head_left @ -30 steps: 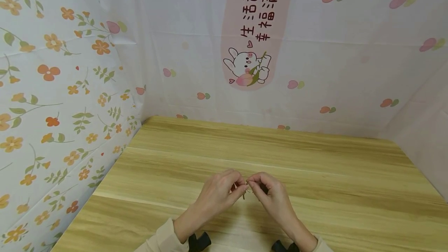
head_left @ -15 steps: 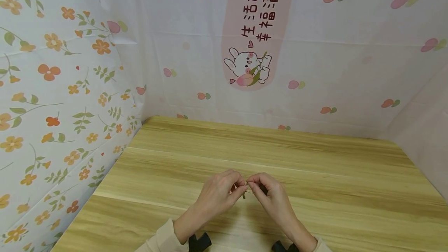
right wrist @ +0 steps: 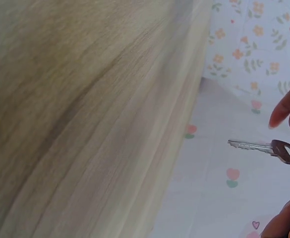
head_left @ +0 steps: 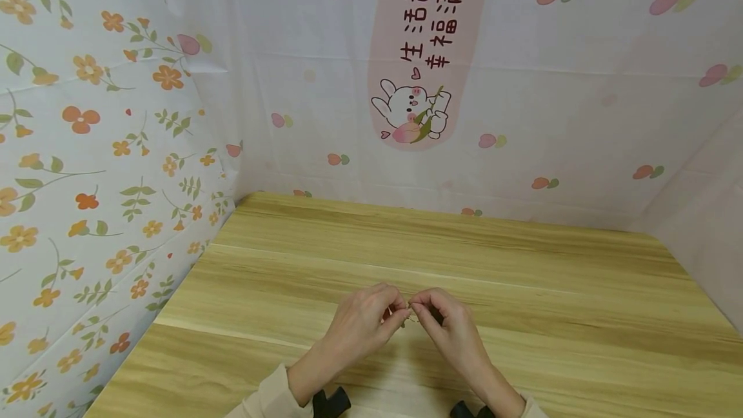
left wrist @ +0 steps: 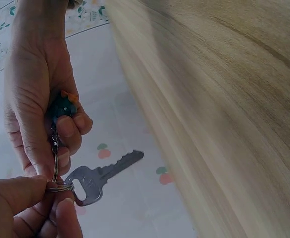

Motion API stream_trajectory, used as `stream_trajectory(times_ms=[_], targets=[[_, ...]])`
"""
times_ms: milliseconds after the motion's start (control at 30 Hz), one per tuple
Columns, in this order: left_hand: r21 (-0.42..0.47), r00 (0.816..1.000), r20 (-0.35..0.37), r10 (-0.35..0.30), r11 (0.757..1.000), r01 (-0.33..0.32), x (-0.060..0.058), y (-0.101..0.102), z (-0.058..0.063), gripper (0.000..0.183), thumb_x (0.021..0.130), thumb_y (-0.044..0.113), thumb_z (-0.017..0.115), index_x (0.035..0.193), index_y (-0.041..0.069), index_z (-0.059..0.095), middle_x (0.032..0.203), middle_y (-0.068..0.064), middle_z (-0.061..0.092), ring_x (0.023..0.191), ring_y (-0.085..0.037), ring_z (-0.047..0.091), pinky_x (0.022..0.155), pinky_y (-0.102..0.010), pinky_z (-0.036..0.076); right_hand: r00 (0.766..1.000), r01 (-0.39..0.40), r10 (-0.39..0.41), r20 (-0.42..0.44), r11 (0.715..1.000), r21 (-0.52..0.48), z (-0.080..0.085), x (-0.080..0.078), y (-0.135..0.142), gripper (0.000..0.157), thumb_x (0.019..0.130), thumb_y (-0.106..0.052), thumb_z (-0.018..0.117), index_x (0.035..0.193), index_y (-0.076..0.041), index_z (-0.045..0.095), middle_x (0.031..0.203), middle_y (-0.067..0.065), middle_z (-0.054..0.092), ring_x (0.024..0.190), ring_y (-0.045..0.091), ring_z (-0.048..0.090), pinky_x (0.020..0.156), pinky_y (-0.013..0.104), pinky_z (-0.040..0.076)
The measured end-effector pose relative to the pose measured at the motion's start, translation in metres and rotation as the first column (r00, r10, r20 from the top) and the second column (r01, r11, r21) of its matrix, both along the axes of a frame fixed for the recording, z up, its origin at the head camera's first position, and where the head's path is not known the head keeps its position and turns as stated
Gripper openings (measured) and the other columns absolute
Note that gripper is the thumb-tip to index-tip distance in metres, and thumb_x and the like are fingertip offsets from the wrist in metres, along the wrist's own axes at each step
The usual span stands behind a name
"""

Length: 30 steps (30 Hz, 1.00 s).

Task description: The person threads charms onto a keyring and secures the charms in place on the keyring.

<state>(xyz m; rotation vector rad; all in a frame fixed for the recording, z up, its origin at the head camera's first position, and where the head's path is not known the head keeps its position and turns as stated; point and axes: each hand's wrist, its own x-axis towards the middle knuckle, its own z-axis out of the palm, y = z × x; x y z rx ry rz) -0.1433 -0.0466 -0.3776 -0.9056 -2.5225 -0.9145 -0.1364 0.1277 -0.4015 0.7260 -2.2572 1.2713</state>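
Both hands meet above the table's near middle. My left hand (head_left: 360, 318) pinches a metal key ring (left wrist: 61, 188) between thumb and fingers. A silver key (left wrist: 97, 183) hangs from that ring, with its toothed blade pointing away from the fingers; the right wrist view also catches the key (right wrist: 263, 147). My right hand (head_left: 455, 334) curls its fingers round a teal and orange charm (left wrist: 63, 106), joined to the ring by a short chain (left wrist: 54, 144). Its fingertips are at the ring too, partly hidden behind the left hand in the left wrist view.
Beneath the hands lies a wood-grain table (head_left: 522, 263). A white printed cloth (head_left: 325, 95) backs it, and a floral cloth (head_left: 104, 166) lines the left side. Black wrist mounts (head_left: 331, 402) sit below both wrists.
Both hands stay almost in place. The small hanging piece under the left fingertips has swung, and less of it shows in the head view now.
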Motion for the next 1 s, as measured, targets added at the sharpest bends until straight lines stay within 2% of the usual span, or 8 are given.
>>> stream_trajectory(times_ms=[100,333,500,733,1000], targets=[[0.001,1.0,-0.01,-0.001,1.0,0.001,0.0,-0.0001,-0.0004,0.011,0.084,0.019,0.071,0.076,0.015,0.063,0.07,0.006,0.061,0.059,-0.001,0.055,0.05,-0.006,0.034,1.0,0.004,-0.004,0.001,1.0,-0.001,-0.0008,-0.0003,0.0005,0.018,0.082,0.005,0.067,0.086,-0.012,0.065,0.07,-0.007,0.056,0.056,-0.003,0.04,0.044,0.018,0.038],[-0.017,1.0,0.007,0.003,1.0,-0.003,0.0003,-0.0002,-0.0011,0.012,0.085,0.019,0.07,0.075,0.014,0.063,0.069,0.005,0.061,0.058,-0.003,0.057,0.048,-0.008,0.034,0.996,-0.028,0.027,-0.085,1.0,-0.002,-0.0043,-0.0021,0.0,0.026,0.076,0.013,0.068,0.085,-0.01,0.064,0.072,-0.001,0.061,0.059,0.0,0.046,0.049,0.013,0.039],[-0.01,1.0,0.003,0.012,1.0,-0.012,-0.0001,0.0002,-0.0014,0.012,0.085,0.021,0.07,0.076,0.017,0.064,0.069,0.007,0.059,0.057,0.002,0.05,0.048,-0.007,0.032,0.999,-0.002,0.002,-0.052,1.0,0.003,-0.0026,-0.0012,0.0,0.023,0.078,0.01,0.067,0.086,-0.012,0.065,0.071,-0.005,0.058,0.058,-0.002,0.042,0.046,0.016,0.039],[-0.018,1.0,0.003,0.009,1.0,-0.009,0.0001,0.0008,-0.0011,0.011,0.085,0.021,0.07,0.076,0.016,0.064,0.071,0.006,0.061,0.059,-0.002,0.055,0.049,-0.007,0.034,0.998,-0.014,0.014,-0.06,1.0,0.002,-0.0027,-0.0006,0.0015,0.022,0.079,0.01,0.067,0.086,-0.011,0.064,0.072,-0.002,0.061,0.058,-0.001,0.043,0.046,0.016,0.039],[-0.025,1.0,0.008,0.006,1.0,-0.005,0.0016,0.0022,-0.0002,0.012,0.086,0.021,0.068,0.076,0.017,0.063,0.071,0.006,0.061,0.059,-0.001,0.054,0.049,-0.008,0.033,0.998,-0.009,0.009,-0.061,1.0,0.001,-0.0034,0.0005,0.0022,0.022,0.079,0.01,0.067,0.086,-0.011,0.064,0.071,-0.002,0.059,0.057,-0.001,0.043,0.045,0.017,0.039]])
